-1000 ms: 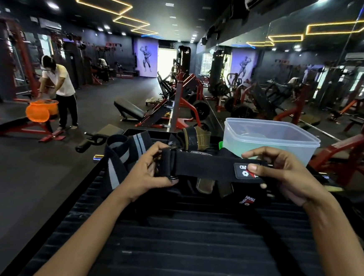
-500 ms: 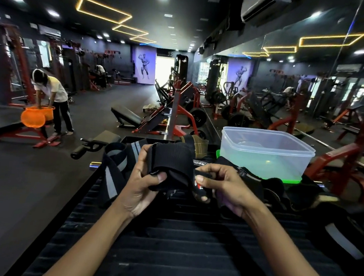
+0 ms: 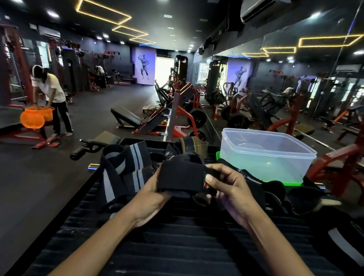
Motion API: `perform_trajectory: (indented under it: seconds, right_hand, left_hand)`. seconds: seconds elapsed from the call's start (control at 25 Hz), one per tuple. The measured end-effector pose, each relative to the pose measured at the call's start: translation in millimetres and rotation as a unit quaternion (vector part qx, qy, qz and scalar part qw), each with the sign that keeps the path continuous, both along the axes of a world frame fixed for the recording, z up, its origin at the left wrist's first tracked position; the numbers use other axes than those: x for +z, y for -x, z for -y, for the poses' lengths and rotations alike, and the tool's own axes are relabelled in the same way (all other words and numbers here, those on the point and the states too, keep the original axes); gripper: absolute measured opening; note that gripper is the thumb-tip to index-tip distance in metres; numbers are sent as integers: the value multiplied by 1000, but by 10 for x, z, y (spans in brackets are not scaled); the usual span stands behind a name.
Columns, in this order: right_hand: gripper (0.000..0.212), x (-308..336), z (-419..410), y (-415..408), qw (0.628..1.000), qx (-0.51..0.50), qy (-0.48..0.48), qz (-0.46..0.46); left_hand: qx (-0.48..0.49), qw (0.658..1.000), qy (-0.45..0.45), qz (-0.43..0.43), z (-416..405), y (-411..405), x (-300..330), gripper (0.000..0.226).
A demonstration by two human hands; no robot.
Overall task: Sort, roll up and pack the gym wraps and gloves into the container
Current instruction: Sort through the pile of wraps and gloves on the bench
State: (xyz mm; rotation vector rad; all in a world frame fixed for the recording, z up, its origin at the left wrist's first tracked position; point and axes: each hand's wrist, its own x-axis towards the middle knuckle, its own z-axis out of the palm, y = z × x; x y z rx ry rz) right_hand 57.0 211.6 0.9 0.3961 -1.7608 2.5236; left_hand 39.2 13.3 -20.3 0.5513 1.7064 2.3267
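A: Where is the wrap [image 3: 181, 177]?

B: Held up in front of the tub [image 3: 266, 155], nearer the camera and a little to its left, folded into a thick black bundle above the ribbed bench [image 3: 179, 246]

A: How does the left hand [image 3: 150, 197] sit?

B: Palm up beneath the bundle, forearm reaching in from the lower left, fingers curled round the underside so it grips the wrap

A: And the right hand [image 3: 231, 189]?

B: It comes in from the lower right with the wrist bent inward; thumb and bent fingers pinch the wrap's right edge, just before the tub's near wall

A: Anything else by the tub?

B: A striped wrap [image 3: 121, 172] lies left of it, draped over the bench edge. Dark gloves [image 3: 298, 195] lie just before it and to the right, and a tan glove [image 3: 194, 144] sits beside its left wall. The tub stands on a green lid [image 3: 293, 183]
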Motion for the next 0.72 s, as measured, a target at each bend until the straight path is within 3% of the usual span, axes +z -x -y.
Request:
perform_trajectory:
  seconds: [0.16,0.28,0.4,0.52,0.64,0.72]
  right_hand:
    - [34,-8,-26,25,996,-50,-62,-43]
    - [31,6,-48,0,997,-32,-40,-52]
    - [24,-19,-6,-17,994,-30,-81,-67]
    - [18,-103,80,-1,987,-28,-137,-78]
    - [30,-62,141,-20,996,17,-70,-51]
    - [39,-40,170,-27,998,46,-25,-35]
  left_hand:
    - [-66,996,49,-42,148,24,30,115]
    - [-183,983,5,8,230,-15,74,100]
    - [-90,990,-56,91,106,-14,81,59]
    - [19,995,-42,89,-11,-10,59,69]
    - [65,991,-105,50,-28,-9,6,81]
    - [35,986,-154,58,-47,-40,-12,91]
